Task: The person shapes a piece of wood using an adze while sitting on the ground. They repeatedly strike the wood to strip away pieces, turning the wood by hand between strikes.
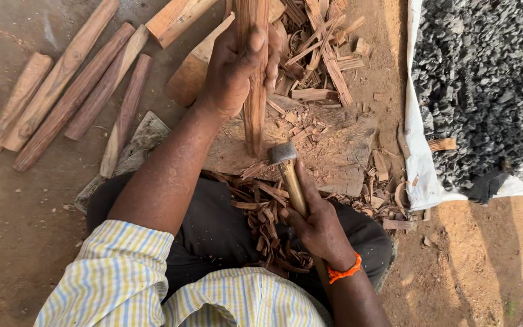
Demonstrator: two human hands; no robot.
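The ground is bare brown dirt, and a person sits on it with legs folded, in dark trousers and a shirt with yellow and blue stripes. In front of the legs lies a flat wooden block point(334, 151), rough and worn on top, with small chips all over it.

The left hand point(237, 66) is wrapped tight around a long wooden stick point(253, 103). The stick stands almost straight up, and its bottom end rests on the block. The thumb lies along the front of the stick and the fingers curl around the back.

The right hand point(316, 227) grips the wooden handle of a small hatchet point(286, 163). Its grey metal head is right beside the bottom of the stick — so close that it looks like it is touching the wood. An orange band point(344, 272) goes around the right wrist.

Curly reddish shavings point(267, 224) are piled on the person's lap and by the near edge of the block. More split wood bits point(319, 48) lie behind the block.

To the left, a row of round sticks point(68, 91) lies side by side on the dirt. To the right sits a heap of grey stones point(485, 79) on a white sheet point(419, 163) — well apart from the hands.
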